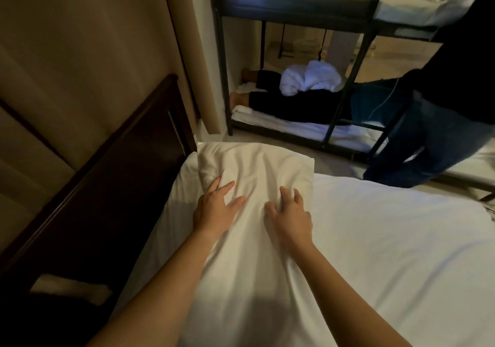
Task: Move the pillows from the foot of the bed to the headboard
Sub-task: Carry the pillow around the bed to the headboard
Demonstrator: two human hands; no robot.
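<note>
A white pillow (257, 167) lies on the white bed (388, 253), close beside the dark wooden headboard (112, 185) on the left. My left hand (214, 207) rests flat on the pillow's near left part with its fingers spread. My right hand (290, 215) lies on the pillow a little to the right, its fingers bent and pinching a fold of the white cover. A second white pillow edge (184, 183) shows under the first one, next to the headboard.
A black metal bunk bed (222, 51) stands beyond the bed. Someone lies on its lower bunk under a bundled white towel (308, 78). Another person in jeans (434, 137) stands at the right, near the bed's far corner. A beige curtain (93, 38) hangs behind the headboard.
</note>
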